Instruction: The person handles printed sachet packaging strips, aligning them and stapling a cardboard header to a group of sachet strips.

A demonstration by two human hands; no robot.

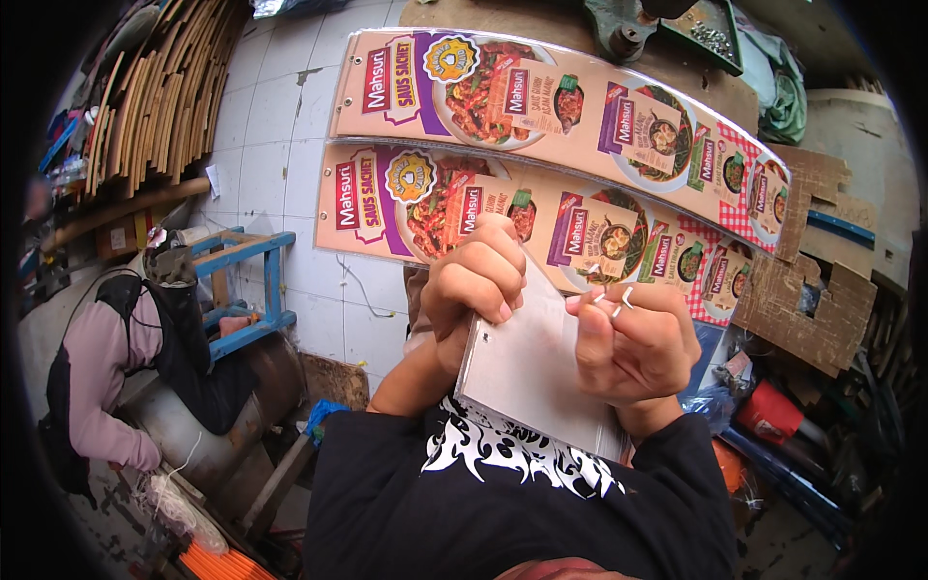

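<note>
My left hand (476,280) is closed round the upper left edge of a pale grey-white panel (541,372), tilted close to my chest. A small hole shows near the panel's left corner. My right hand (640,338) is closed in a pinch over the panel's right side, with short white cord pieces (626,297) poking out between the fingers. Beyond my hands lie two long printed panels with food pictures: the far printed panel (580,118) and the near printed panel (382,215), partly hidden behind my left hand. Both have eyelets at the left end.
A black metal tool (622,37) stands at the back beside a green tray (713,37) of small metal parts. Cut brown cardboard (807,314) lies at right. A blue frame (246,290) and a person in a pink-and-black top (106,372) are at left, with stacked boards (164,97) behind.
</note>
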